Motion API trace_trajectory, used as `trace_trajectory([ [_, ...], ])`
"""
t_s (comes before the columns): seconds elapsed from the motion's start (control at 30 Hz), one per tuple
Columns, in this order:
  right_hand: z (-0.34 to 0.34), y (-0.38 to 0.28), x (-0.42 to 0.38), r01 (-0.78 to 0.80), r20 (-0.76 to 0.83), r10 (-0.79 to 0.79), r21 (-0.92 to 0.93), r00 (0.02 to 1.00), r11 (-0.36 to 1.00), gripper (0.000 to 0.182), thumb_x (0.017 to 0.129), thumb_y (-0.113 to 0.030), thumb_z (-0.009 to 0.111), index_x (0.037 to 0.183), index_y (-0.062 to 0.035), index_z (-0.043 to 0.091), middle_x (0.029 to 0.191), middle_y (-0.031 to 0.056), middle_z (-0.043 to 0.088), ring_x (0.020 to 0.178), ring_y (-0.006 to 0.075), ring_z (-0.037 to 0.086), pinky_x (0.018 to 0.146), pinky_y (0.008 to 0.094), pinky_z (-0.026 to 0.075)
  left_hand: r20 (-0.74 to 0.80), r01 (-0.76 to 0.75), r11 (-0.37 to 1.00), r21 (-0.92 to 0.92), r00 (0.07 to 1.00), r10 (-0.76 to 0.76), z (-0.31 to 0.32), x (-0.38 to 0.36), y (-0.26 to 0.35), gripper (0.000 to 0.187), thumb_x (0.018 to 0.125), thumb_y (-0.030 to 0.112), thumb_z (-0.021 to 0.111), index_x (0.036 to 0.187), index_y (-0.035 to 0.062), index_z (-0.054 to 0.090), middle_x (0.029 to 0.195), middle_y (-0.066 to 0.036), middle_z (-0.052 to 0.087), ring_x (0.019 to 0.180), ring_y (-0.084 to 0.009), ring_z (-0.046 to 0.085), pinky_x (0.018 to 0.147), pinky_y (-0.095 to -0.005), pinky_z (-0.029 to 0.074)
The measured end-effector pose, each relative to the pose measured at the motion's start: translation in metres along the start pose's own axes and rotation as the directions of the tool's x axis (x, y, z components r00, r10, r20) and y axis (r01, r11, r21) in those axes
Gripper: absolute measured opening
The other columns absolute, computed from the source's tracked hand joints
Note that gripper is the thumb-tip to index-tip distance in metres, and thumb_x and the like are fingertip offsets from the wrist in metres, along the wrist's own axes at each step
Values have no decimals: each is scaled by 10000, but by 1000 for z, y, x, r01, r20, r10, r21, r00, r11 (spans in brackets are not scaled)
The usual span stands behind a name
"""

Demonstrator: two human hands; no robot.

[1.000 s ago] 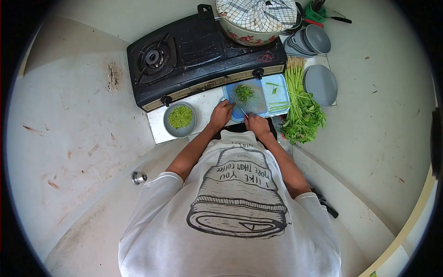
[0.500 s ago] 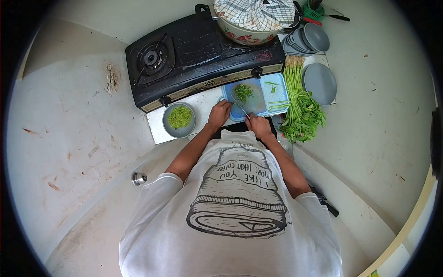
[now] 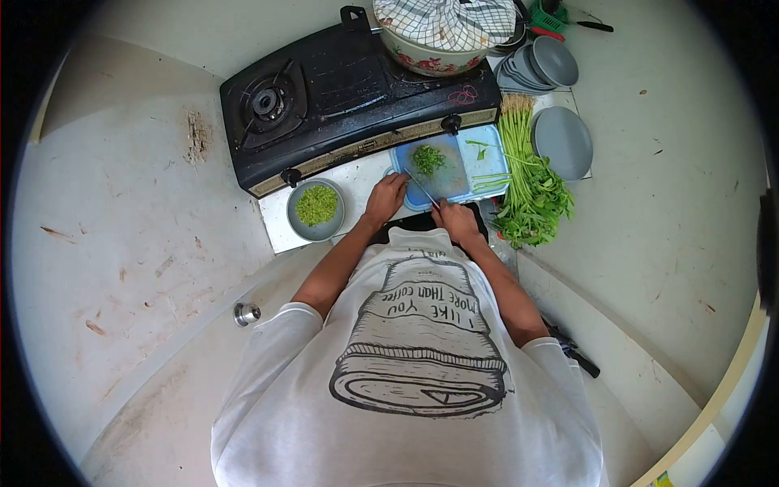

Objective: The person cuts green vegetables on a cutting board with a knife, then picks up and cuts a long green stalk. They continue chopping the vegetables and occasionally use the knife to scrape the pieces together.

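Evidently the right hand (image 3: 457, 221) is closed around the handle of the knife (image 3: 423, 189), its blade slanting forward and left over the near part of the blue board (image 3: 448, 187). Left hand (image 3: 385, 199): fingers bent together by the blade's tip, perhaps to steady or clean it; too small from up here to tell whether they pinch metal or only rest beside it. Chopped leaves (image 3: 428, 160) sit heaped towards the far side of the board, beyond the blade, which leaves working room near me. Loose stems (image 3: 489, 178) lie just right of it on the pale-blue tray (image 3: 494, 165), probably put there for easy reach. Uncut bundle (image 3: 531, 174) further right, leafy ends towards me, on my knife side. Bowl (image 3: 312, 234) of finely cut greens (image 3: 316, 204) stands apart on the table (image 3: 359, 183), left of my left hand, likely to keep cut pieces separate.
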State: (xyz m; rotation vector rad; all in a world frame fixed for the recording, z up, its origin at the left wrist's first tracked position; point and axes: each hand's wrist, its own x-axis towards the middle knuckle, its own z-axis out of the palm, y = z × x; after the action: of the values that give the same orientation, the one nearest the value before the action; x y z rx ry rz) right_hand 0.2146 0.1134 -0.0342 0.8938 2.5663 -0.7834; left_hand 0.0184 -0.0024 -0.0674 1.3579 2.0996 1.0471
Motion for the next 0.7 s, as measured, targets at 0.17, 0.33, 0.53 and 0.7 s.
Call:
trace_trajectory([
  [0.17, 0, 0, 0, -11, 7, 11, 10, 1000, 1000, 415, 1016, -384, 543, 1053, 20, 632, 815, 280, 712, 797, 463, 716, 751, 558, 572, -1, 114, 990, -77, 993, -115, -2, -1, 6, 209, 920, 41, 634, 1120, 0, 677, 1030, -203, 687, 935, -409, 669, 848, -475, 552],
  [0.33, 0, 1, 2, -36, 14, 36, 25, 999, 999, 421, 1028, -394, 525, 1054, 13, 630, 828, 282, 713, 817, 466, 715, 769, 562, 569, 22, 29, 1000, -9, 999, -29, -1, 0, -1, 217, 925, 43, 645, 1136, -1, 675, 1047, -204, 701, 927, -406, 688, 846, -469, 558],
  [0.53, 1, 4, 1, -27, -3, 27, 42, 1000, 999, 439, 1034, -406, 512, 1033, 19, 624, 812, 289, 706, 812, 477, 709, 768, 564, 566, -39, 88, 989, -117, 995, -94, 2, 1, -1, 172, 915, 35, 663, 1080, 5, 702, 1006, -202, 695, 880, -405, 685, 810, -455, 563],
  [0.7, 1, 5, 1, -14, 4, 14, 50, 1000, 999, 441, 1035, -408, 511, 1032, 18, 629, 789, 282, 701, 806, 477, 708, 765, 566, 566, -25, 59, 995, -84, 998, -62, 3, 0, -6, 136, 911, 26, 661, 1037, 17, 711, 980, -193, 685, 855, -394, 685, 784, -451, 558],
])
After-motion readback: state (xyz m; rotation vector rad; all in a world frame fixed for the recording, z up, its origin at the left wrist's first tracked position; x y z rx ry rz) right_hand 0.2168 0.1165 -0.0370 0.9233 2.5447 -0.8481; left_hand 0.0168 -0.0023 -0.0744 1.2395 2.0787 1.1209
